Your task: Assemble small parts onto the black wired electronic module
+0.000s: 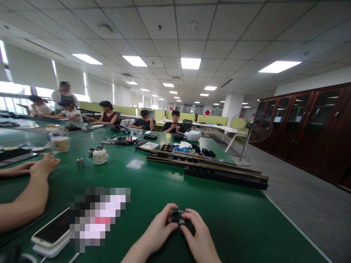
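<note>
Near the front edge of the green table [236, 212], a small black object [178, 217] sits between my two hands. My left hand [161, 228] grips its left side with thumb and fingers. On the right side, my right hand [199, 233] holds the same object, its thumb at the near edge and its fingers over the top. The fingers hide part of the object, and its details are too small to make out.
Long black rails with thin brass-coloured rods [225, 177] lie beyond my hands. At left are a phone [53, 226], a patterned jar [99, 155], a small grey cylinder [80, 163] and another person's arms [35, 186]. Several people sit farther back.
</note>
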### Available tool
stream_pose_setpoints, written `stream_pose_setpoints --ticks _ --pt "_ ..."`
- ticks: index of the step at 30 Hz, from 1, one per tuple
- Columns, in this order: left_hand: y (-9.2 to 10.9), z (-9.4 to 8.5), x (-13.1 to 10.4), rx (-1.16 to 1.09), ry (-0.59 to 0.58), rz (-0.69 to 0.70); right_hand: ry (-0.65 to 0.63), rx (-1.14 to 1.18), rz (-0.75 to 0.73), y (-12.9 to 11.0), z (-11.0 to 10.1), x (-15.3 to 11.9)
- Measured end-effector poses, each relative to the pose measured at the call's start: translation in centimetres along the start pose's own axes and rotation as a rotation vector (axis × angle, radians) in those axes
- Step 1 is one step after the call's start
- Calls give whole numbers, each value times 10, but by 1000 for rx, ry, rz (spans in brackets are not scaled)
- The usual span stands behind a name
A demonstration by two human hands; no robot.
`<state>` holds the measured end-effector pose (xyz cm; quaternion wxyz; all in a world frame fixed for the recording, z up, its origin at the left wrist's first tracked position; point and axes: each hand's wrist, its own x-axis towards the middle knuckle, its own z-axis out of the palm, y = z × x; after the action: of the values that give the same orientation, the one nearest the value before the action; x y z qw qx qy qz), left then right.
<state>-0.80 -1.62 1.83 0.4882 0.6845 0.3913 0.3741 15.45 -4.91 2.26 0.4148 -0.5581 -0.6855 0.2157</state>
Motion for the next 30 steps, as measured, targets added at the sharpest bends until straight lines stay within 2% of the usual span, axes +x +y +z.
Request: stream_pose_setpoints --ticks 7,18,24,30 --pt "5 0 -1 -45 -30 -1 15 10 -36 4 2 1" --pt "-3 1 1 -54 -24 3 34 4 -22 1 1 -1" --pt "0 0 1 119 58 -5 54 -3 -60 2 1 -1" --pt "6 -1 0 311 89 -54 142 -54 -125 4 -1 0"
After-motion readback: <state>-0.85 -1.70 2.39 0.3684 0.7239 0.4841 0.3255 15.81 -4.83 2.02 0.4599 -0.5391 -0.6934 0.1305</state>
